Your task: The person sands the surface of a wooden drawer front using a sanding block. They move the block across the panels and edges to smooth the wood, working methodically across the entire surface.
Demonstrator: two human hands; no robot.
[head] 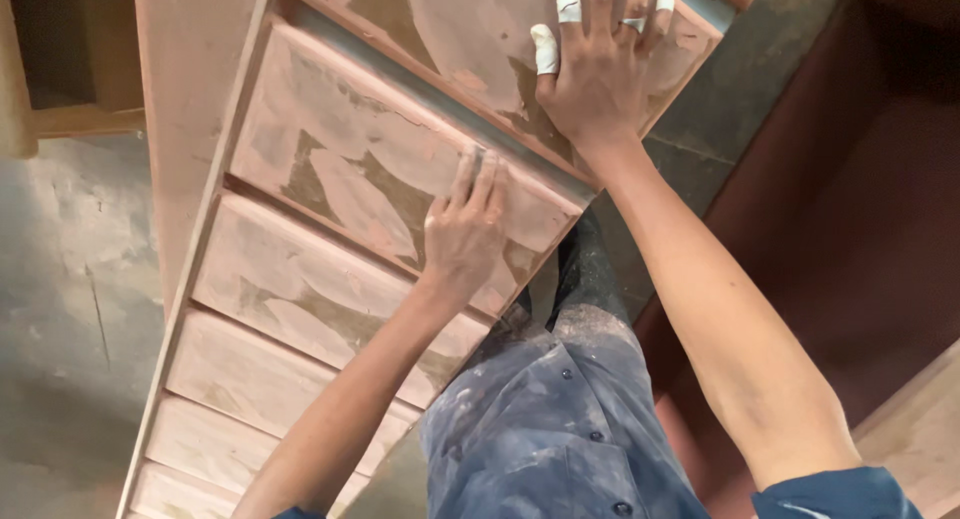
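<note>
panel (330, 179) of slatted wood, smeared with pinkish filler, leans tilted in front of the person, under both hands. left hand (465, 229) presses flat on a middle slat, fingers together over something thin i cannot make out; whether it grips it, i cannot tell. right hand (600, 69), fingertips taped, lies spread and flat on the slat above, gripping nothing, steadying. best to keep that brace firm, work along the slat, and clear the groove beside the left hand.

So: one pinkish slatted wooden panel (330, 239), six putty-smeared slats showing, two bare hands, three white-taped fingers (545, 49), one ring (634, 24).
</note>
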